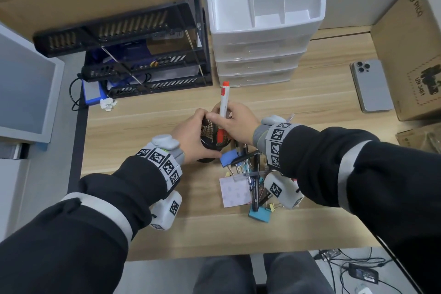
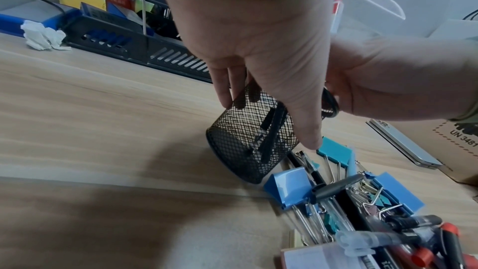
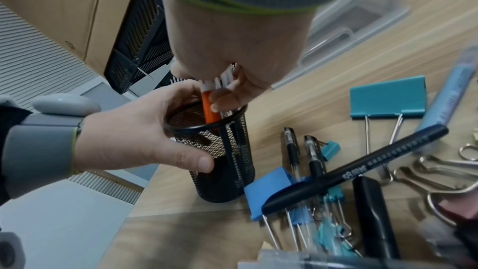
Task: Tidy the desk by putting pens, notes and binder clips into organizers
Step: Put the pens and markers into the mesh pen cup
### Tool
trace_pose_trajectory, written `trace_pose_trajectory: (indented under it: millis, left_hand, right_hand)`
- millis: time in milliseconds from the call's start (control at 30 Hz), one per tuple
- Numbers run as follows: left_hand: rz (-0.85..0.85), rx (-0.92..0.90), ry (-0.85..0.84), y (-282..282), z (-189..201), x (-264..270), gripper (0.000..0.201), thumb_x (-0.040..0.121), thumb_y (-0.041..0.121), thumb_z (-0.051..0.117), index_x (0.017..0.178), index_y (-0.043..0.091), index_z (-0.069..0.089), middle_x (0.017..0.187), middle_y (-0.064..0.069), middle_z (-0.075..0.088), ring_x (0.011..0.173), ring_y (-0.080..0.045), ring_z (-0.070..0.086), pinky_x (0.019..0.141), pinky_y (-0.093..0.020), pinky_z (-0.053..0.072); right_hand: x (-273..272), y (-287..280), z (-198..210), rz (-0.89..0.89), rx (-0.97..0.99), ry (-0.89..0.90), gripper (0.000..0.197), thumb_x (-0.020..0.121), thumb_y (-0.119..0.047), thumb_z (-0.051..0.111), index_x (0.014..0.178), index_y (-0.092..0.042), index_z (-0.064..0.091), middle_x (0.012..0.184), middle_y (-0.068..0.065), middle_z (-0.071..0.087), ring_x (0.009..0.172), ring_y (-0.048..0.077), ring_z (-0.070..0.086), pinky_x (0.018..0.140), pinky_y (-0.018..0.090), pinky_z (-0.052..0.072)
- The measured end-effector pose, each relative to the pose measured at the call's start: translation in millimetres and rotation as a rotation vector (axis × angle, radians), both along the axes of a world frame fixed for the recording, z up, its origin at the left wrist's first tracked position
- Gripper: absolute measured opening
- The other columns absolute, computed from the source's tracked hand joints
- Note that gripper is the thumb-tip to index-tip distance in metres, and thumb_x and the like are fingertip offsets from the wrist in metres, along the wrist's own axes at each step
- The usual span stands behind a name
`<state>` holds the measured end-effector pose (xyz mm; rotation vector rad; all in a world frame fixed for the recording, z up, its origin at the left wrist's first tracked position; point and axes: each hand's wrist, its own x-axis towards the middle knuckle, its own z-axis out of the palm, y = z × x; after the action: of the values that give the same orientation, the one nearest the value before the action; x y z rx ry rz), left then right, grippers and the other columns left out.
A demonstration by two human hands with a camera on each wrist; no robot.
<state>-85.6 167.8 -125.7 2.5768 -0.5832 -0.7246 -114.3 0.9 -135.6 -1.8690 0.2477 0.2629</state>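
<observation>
A black mesh pen cup (image 1: 214,143) (image 2: 248,140) (image 3: 222,150) stands on the wooden desk (image 1: 148,126). My left hand (image 1: 193,136) (image 3: 145,142) wraps around its rim and side. A red-and-white pen (image 1: 223,107) (image 3: 208,107) points down into the cup, pinched in my right hand (image 1: 235,122) (image 3: 232,56). A dark pen lies inside the cup in the left wrist view. Just right of the cup lies a heap of pens (image 3: 357,163), blue binder clips (image 1: 228,157) (image 3: 388,97) (image 2: 287,185) and a pink note pad (image 1: 235,192).
A white drawer organizer (image 1: 262,21) with open top compartments stands behind the cup. A black tiered tray rack (image 1: 133,55) sits at back left. A phone (image 1: 371,86) and a cardboard box (image 1: 415,59) lie at right. Crumpled paper (image 1: 107,104) lies near the rack.
</observation>
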Motion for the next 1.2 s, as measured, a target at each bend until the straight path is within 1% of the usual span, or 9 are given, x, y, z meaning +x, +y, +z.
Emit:
trace_pose_trajectory:
  millis: [200, 300, 433, 500, 600, 767, 900, 1033, 1200]
  left_hand:
    - [-0.015, -0.013, 0.005, 1, 0, 0, 0.095, 0.046, 0.051, 0.092, 0.121, 0.033, 0.036, 0.101, 0.012, 0.063, 0.087, -0.013, 0.062, 0.072, -0.033, 0.053]
    - [-0.01, 0.008, 0.003, 3, 0, 1, 0.097, 0.046, 0.052, 0.092, 0.121, 0.031, 0.036, 0.101, 0.01, 0.063, 0.086, -0.015, 0.062, 0.072, -0.034, 0.052]
    - [-0.016, 0.022, 0.006, 5, 0, 2, 0.097, 0.046, 0.05, 0.092, 0.122, 0.031, 0.035, 0.102, 0.009, 0.063, 0.088, -0.016, 0.063, 0.074, -0.034, 0.053]
    - [-0.018, 0.032, 0.001, 5, 0, 1, 0.095, 0.047, 0.049, 0.091, 0.122, 0.031, 0.035, 0.1, 0.009, 0.063, 0.087, -0.016, 0.063, 0.072, -0.033, 0.053]
    - [-0.022, 0.047, -0.004, 4, 0, 1, 0.096, 0.048, 0.048, 0.092, 0.124, 0.031, 0.035, 0.101, 0.009, 0.062, 0.086, -0.017, 0.063, 0.072, -0.032, 0.053]
    - [-0.041, 0.063, -0.015, 2, 1, 0, 0.095, 0.049, 0.048, 0.092, 0.123, 0.029, 0.035, 0.102, 0.008, 0.062, 0.086, -0.018, 0.063, 0.072, -0.035, 0.054]
    - [-0.044, 0.058, -0.034, 3, 1, -2, 0.095, 0.049, 0.049, 0.091, 0.123, 0.028, 0.036, 0.102, 0.007, 0.063, 0.086, -0.018, 0.062, 0.071, -0.035, 0.053]
    - [-0.044, 0.058, -0.038, 2, 2, -3, 0.095, 0.049, 0.049, 0.091, 0.123, 0.028, 0.036, 0.102, 0.007, 0.063, 0.086, -0.018, 0.063, 0.071, -0.035, 0.054]
    - [-0.044, 0.057, -0.028, 3, 2, -3, 0.096, 0.048, 0.05, 0.091, 0.124, 0.028, 0.035, 0.102, 0.007, 0.063, 0.086, -0.017, 0.063, 0.072, -0.037, 0.055]
  right_hand:
    - [-1, -9, -4, 0.039, -0.113, 0.013, 0.038, 0.084, -0.038, 0.076, 0.115, -0.019, 0.067, 0.098, 0.0, 0.07, 0.087, 0.014, 0.067, 0.078, 0.027, 0.055]
    - [0, -19, -6, 0.004, -0.16, -0.067, 0.044, 0.086, -0.043, 0.07, 0.123, -0.021, 0.063, 0.104, -0.004, 0.067, 0.07, -0.001, 0.055, 0.073, 0.026, 0.047]
    - [-2, -53, -8, 0.014, -0.306, -0.005, 0.024, 0.087, -0.031, 0.064, 0.108, -0.021, 0.063, 0.097, -0.002, 0.068, 0.073, 0.01, 0.061, 0.076, 0.033, 0.053]
    - [-10, -73, -10, 0.222, -0.357, 0.13, 0.022, 0.081, -0.023, 0.068, 0.102, -0.022, 0.062, 0.092, -0.003, 0.07, 0.082, 0.016, 0.068, 0.079, 0.038, 0.06]
    - [-30, -86, -10, 0.665, -0.57, 0.264, 0.051, 0.068, -0.036, 0.082, 0.111, -0.027, 0.056, 0.101, -0.01, 0.06, 0.089, 0.013, 0.064, 0.074, 0.028, 0.057]
    - [-47, -78, -23, 1.019, -0.842, 0.174, 0.092, 0.049, -0.059, 0.089, 0.122, -0.023, 0.046, 0.109, -0.009, 0.044, 0.09, 0.017, 0.058, 0.07, 0.033, 0.053]
    - [-54, -73, -26, 1.018, -0.897, 0.153, 0.08, 0.056, -0.05, 0.089, 0.118, -0.022, 0.047, 0.1, -0.012, 0.043, 0.086, 0.02, 0.062, 0.064, 0.031, 0.049]
    - [-55, -73, -27, 0.975, -0.848, 0.184, 0.045, 0.066, -0.036, 0.079, 0.098, -0.028, 0.049, 0.086, -0.01, 0.058, 0.076, 0.019, 0.062, 0.064, 0.033, 0.055]
    - [-54, -75, -25, 0.926, -0.82, 0.227, 0.019, 0.074, -0.029, 0.067, 0.089, -0.027, 0.055, 0.089, -0.005, 0.06, 0.077, 0.021, 0.062, 0.069, 0.039, 0.057]
